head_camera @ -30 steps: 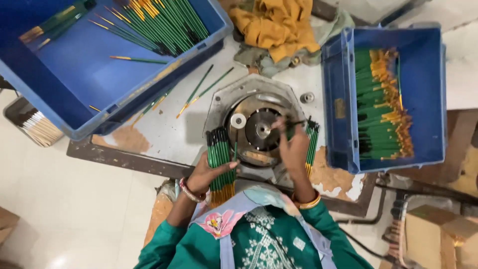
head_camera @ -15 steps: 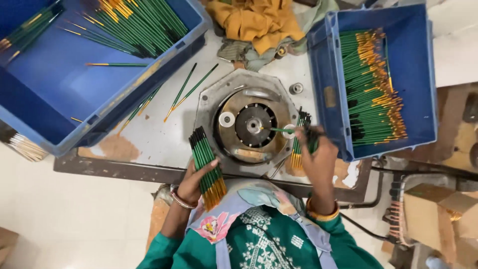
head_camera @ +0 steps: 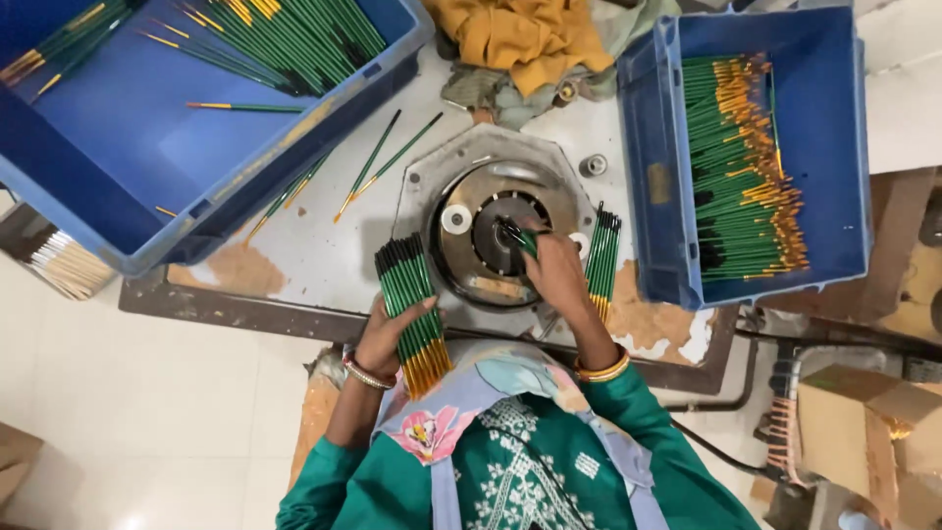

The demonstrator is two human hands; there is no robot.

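My left hand [head_camera: 385, 339] grips a thick bundle of green pencils with gold ends [head_camera: 410, 306], held flat over the near edge of the bench. My right hand [head_camera: 552, 275] holds a single green pencil [head_camera: 520, 236], its tip pushed into the dark centre of the round metal machine [head_camera: 496, 231] set in the bench top. A small row of green pencils [head_camera: 601, 258] lies just right of that hand, beside the right crate.
A blue crate [head_camera: 648, 186] at the right holds stacked green pencils [head_camera: 741, 167]. A bigger blue crate [head_camera: 147, 147] at the left holds more. Loose pencils [head_camera: 378, 157] lie on the bench. A yellow cloth [head_camera: 525, 34] sits at the back. Cardboard boxes [head_camera: 854, 432] stand at the lower right.
My right hand has moved left from the small row of pencils by the right crate to the centre of the machine with one pencil. The left hand's bundle has shifted slightly.
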